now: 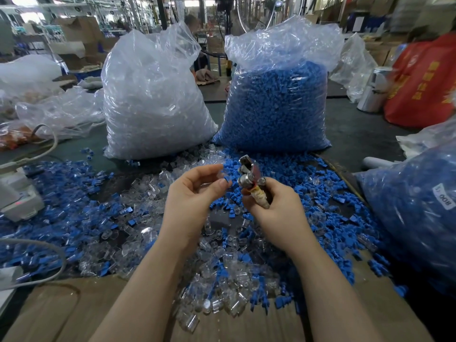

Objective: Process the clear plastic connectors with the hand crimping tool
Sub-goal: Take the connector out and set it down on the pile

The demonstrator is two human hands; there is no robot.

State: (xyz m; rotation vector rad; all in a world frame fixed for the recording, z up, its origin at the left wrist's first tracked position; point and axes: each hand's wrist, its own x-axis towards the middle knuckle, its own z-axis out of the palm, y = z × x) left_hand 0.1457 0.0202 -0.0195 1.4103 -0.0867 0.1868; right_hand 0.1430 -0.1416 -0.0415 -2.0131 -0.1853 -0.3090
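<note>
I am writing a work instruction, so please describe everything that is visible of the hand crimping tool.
The hand crimping tool is small, with a shiny metal head that has an angular upper part and a round, barrel-like part below it. Its handle looks pale and worn, with a touch of red near the head. The right hand grips the handle, holding the tool above the scattered parts, head pointing up and away. The left hand, pinching a clear piece, is close beside the head.

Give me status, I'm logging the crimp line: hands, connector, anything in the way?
Left hand pinches a clear connector. Right hand grips the crimping tool. Connector not yet in tool. Nothing between them.
</note>
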